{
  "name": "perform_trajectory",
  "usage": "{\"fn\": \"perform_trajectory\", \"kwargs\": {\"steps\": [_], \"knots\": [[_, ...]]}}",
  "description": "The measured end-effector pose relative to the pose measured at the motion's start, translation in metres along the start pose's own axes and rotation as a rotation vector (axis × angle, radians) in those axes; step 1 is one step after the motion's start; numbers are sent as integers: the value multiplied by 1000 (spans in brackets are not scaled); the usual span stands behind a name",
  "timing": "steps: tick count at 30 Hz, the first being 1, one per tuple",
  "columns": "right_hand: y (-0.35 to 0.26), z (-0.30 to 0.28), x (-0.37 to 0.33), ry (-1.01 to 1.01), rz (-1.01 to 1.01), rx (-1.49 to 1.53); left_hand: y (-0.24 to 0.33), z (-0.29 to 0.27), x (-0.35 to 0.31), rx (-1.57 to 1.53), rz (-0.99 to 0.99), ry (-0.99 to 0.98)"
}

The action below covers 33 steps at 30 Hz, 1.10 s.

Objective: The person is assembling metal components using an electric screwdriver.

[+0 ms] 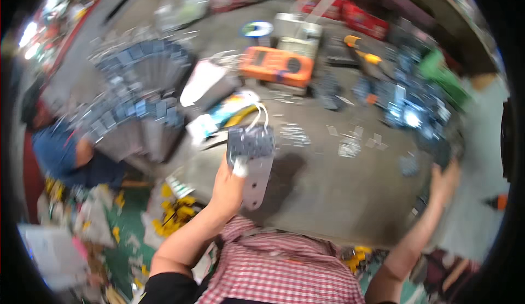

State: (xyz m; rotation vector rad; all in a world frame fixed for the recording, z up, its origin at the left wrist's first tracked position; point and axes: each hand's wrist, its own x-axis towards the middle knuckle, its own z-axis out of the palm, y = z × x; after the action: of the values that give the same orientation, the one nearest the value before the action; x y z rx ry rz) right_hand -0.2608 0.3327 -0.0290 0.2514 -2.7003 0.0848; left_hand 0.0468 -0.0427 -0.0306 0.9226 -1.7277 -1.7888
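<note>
My left hand (pixel 227 186) is closed around a dark rectangular block with a pale perforated plate (pixel 259 179) on its lower part. Two white wires loop up from the top of this assembly, held above the table's near edge. Over at the table's right side is my right hand (pixel 445 179), blurred by motion. Its fingertips meet a dark shape at the edge of the pile of dark blue parts (pixel 402 104); whether they grip anything is unclear. Small flat metallic pieces (pixel 295 135) and thin clear-looking squares (pixel 350 146) lie between the hands.
An orange multimeter (pixel 278 66) rests at the table's middle back. Fanned rows of dark blocks (pixel 139 109) cover the left side. A yellow-handled tool (pixel 363 52) and a green bag (pixel 440 77) are at the back right. Another person's blue garment (pixel 54 151) shows at far left.
</note>
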Motion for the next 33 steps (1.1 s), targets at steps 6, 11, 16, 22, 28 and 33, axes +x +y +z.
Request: {"fn": "perform_trajectory", "kwargs": {"steps": [6,11,16,22,28,33], "knots": [[-153,-12,6,-363,-217,430,33,-110,42,717,437,751],[-150,16,15,-219,-223,486,13,-144,57,1165,565,881],[-135,-37,-27,-425,-131,822,3,-149,38,739,345,790],[-154,-45,-92,-351,-574,601,31,-94,55,1128,763,774],[-165,-53,-96,-357,-475,753,43,-47,135,1165,665,333],[-147,-44,-121,-346,-491,713,39,-38,114,460,673,164]]}}
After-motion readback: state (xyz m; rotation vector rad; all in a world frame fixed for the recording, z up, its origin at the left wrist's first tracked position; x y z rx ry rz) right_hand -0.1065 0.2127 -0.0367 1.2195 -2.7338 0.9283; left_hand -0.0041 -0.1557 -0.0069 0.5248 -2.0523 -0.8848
